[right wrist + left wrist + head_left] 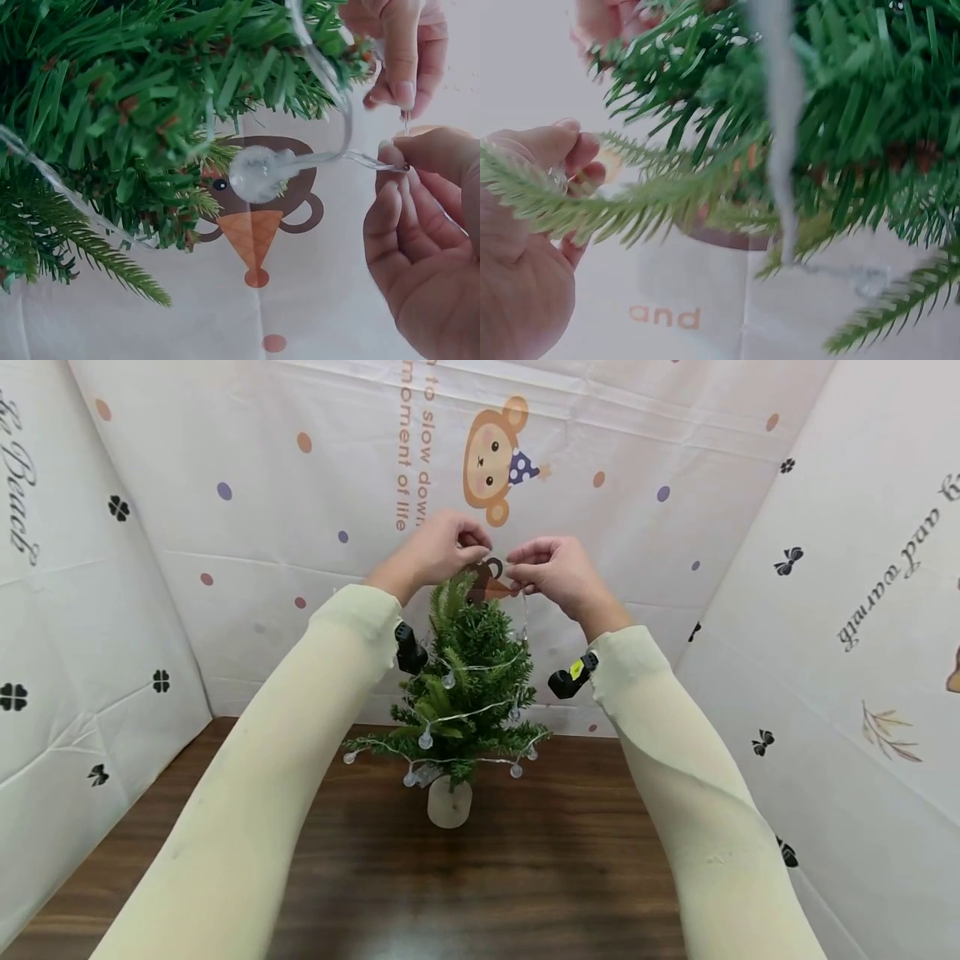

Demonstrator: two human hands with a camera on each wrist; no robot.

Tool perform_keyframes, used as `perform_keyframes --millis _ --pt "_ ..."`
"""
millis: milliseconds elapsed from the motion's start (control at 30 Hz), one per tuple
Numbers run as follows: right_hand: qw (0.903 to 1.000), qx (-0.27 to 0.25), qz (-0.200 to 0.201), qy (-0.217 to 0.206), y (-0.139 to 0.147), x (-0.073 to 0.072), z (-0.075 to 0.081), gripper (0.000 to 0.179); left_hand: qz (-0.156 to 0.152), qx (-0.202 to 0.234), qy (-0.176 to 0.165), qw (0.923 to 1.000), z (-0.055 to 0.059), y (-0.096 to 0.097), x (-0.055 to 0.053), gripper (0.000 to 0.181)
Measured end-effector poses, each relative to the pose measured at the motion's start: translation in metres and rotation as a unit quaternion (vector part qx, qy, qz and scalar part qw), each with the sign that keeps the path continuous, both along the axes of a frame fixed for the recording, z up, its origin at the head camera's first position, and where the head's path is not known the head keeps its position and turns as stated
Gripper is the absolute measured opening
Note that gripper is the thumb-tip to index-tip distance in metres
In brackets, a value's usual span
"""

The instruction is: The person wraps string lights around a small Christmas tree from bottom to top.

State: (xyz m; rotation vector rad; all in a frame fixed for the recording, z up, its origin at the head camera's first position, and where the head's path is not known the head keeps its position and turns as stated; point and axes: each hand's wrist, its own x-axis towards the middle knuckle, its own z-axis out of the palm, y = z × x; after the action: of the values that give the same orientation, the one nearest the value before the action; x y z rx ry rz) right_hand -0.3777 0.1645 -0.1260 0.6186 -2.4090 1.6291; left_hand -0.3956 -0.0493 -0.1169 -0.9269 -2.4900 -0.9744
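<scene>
A small green Christmas tree (483, 647) stands upright, with clear-wired string lights (426, 740) looped around it in several rows. My left hand (452, 547) is at the treetop, slightly left of it, and pinches a length of the light wire between thumb and fingers. Across a short gap, my right hand (558, 575) pinches the same wire to the right of the top. The right wrist view shows a round frosted bulb (255, 174) hanging by the branches, its wire running into the right fingertips. Branches partly cover the left hand (529, 247) in the left wrist view.
The tree's pale round base (449, 806) rests on a dark wood-grain table (480, 885). Printed white cloth walls (262, 452) enclose the back and both sides, the back one close behind the tree. A black wrist camera (573, 677) sits below the right cuff.
</scene>
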Motion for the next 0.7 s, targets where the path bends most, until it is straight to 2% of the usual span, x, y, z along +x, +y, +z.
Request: perform_keyframes --millis 167,300,533,700 --pt "0.9982 0.053 -0.029 0.001 -0.004 -0.003 -0.002 0.024 0.030 -0.023 0.020 0.9991 0.005 -0.010 0.008 0.018" --pt "0.9952 0.089 -0.038 -0.014 -0.010 -0.003 -0.003 0.023 0.073 -0.062 0.013 0.9953 0.010 -0.015 0.018 0.017" --pt "0.9854 0.166 -0.017 -0.034 -0.019 -0.002 -0.003 0.018 0.126 -0.129 -0.032 0.9830 0.020 -0.016 0.034 0.017" --pt "0.9798 0.194 -0.004 -0.050 -0.021 -0.002 -0.003 0.016 0.132 -0.153 -0.072 0.9767 0.025 -0.013 0.044 0.015"
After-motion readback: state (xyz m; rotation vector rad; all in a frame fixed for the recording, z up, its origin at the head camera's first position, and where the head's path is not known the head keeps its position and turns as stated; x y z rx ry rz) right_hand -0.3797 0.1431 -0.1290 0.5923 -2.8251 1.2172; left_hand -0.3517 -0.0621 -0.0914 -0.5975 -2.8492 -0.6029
